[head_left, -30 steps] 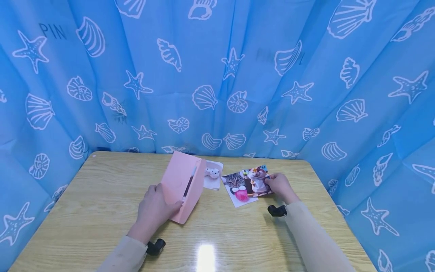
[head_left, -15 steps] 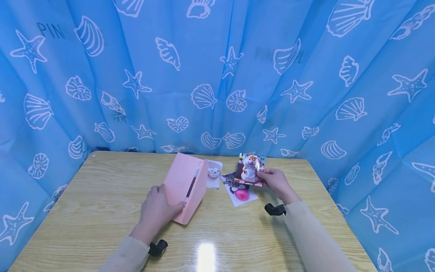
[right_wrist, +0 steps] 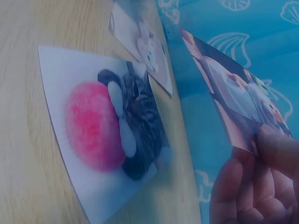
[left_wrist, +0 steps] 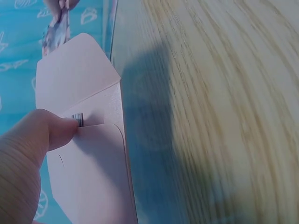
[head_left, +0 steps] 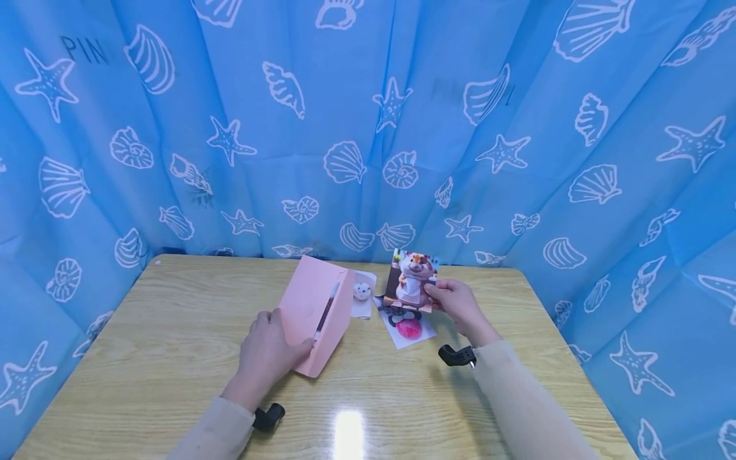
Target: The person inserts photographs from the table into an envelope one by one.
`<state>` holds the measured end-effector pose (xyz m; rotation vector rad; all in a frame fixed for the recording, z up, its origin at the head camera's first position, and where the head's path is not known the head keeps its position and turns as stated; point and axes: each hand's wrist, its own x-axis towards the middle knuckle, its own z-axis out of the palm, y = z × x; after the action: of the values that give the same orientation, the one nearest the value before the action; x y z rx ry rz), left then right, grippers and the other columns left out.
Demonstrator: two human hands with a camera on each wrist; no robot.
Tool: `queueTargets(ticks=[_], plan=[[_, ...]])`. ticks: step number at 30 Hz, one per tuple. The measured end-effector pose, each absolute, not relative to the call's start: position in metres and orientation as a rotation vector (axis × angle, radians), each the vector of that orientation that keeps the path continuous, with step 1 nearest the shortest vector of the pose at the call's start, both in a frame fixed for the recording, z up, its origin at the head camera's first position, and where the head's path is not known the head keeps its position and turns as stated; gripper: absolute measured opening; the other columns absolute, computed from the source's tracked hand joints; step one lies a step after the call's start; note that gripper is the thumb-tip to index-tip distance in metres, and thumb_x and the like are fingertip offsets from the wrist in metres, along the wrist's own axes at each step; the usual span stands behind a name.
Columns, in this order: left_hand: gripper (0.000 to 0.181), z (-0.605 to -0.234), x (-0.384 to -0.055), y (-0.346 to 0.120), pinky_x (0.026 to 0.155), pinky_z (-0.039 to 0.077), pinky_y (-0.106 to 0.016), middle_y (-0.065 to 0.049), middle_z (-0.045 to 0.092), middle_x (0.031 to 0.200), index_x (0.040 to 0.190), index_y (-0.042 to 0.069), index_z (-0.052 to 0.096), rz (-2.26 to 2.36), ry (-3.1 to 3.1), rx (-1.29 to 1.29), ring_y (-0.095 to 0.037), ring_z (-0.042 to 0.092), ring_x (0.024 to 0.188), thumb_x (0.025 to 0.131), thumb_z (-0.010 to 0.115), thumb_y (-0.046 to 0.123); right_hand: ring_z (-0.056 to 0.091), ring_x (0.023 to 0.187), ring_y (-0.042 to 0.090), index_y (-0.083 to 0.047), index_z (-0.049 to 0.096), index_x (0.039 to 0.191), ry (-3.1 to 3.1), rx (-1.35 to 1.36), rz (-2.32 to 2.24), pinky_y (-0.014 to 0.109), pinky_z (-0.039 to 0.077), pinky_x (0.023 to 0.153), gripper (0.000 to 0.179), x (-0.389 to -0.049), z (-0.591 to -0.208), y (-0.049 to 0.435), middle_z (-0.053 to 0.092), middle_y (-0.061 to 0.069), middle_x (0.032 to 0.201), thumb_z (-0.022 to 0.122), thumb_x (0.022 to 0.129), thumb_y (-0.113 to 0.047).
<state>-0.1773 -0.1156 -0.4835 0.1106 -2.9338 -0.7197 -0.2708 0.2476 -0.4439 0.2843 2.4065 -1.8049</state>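
My left hand (head_left: 266,350) grips a pink envelope (head_left: 307,300) by its lower left part, tilted up off the table. In the left wrist view the envelope's flap (left_wrist: 77,70) stands open, and the thumb rests at the pocket's mouth, beside the edges of some cards (left_wrist: 80,119) inside. My right hand (head_left: 460,308) pinches a photo of a hamster-like figure (head_left: 413,279) by its right edge, raised above the table. Beneath it lies a photo of a cat with a pink ball (head_left: 409,328), partly covered in the head view. The right wrist view shows that cat photo (right_wrist: 93,126) almost whole.
Behind the envelope, a photo with a white spotted figure (head_left: 363,295) lies on the wooden table (head_left: 172,358), partly hidden. A blue shell-print curtain (head_left: 368,128) hangs along the table's back edge and sides.
The right hand has lifted the hamster photo off the cat photo, turned it more upright and carried it slightly left. The left hand and envelope have barely shifted.
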Motion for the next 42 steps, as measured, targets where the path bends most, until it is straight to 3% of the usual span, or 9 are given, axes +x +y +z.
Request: queueTargets(ticks=[9, 20, 28, 35, 42], plan=[[0.095, -0.485, -0.18, -0.112, 0.074, 0.049, -0.051, -0.025, 0.05, 0.113, 0.129, -0.012, 0.044, -0.713, -2.922, 0.083, -0.034, 0.051, 0.094, 0.07, 0.075, 0.057, 0.062, 0.089, 0.021, 0.004, 0.056, 0.104, 2.406, 0.252, -1.873, 0.033, 0.053, 0.079, 0.027, -0.269, -0.435, 0.234, 0.062, 0.015, 0.102, 0.064, 0.095, -0.02], [0.097, -0.482, -0.18, -0.107, 0.076, 0.049, -0.049, -0.024, 0.05, 0.111, 0.128, -0.012, 0.045, -0.684, -2.945, 0.081, -0.033, 0.05, 0.093, 0.07, 0.075, 0.06, 0.064, 0.075, 0.014, 0.004, 0.052, 0.099, 2.321, 0.171, -2.013, 0.03, 0.054, 0.073, 0.021, -0.267, -0.431, 0.214, 0.067, 0.009, 0.086, 0.064, 0.094, -0.012], [0.103, -0.48, -0.178, -0.104, 0.076, 0.05, -0.05, -0.026, 0.048, 0.113, 0.13, -0.013, 0.041, -0.661, -2.955, 0.097, -0.034, 0.05, 0.094, 0.068, 0.075, 0.062, 0.064, 0.073, 0.015, 0.001, 0.05, 0.094, 2.309, 0.077, -2.052, 0.038, 0.054, 0.077, 0.022, -0.262, -0.43, 0.193, 0.061, 0.007, 0.076, 0.067, 0.092, -0.013], [0.105, -0.478, -0.179, -0.102, 0.075, 0.05, -0.049, -0.027, 0.047, 0.115, 0.131, -0.013, 0.041, -0.655, -2.95, 0.094, -0.033, 0.05, 0.094, 0.067, 0.074, 0.064, 0.063, 0.072, 0.017, 0.001, 0.049, 0.092, 2.319, 0.049, -2.092, 0.04, 0.055, 0.077, 0.022, -0.261, -0.432, 0.173, 0.052, 0.006, 0.079, 0.067, 0.091, -0.011], [0.106, -0.48, -0.179, -0.103, 0.074, 0.05, -0.049, -0.027, 0.047, 0.114, 0.13, -0.013, 0.041, -0.634, -2.937, 0.102, -0.033, 0.05, 0.095, 0.066, 0.074, 0.066, 0.056, 0.064, 0.012, -0.004, 0.054, 0.089, 2.554, 0.087, -1.919, 0.027, 0.05, 0.058, 0.023, -0.254, -0.431, 0.154, 0.056, 0.004, 0.078, 0.072, 0.087, -0.019]])
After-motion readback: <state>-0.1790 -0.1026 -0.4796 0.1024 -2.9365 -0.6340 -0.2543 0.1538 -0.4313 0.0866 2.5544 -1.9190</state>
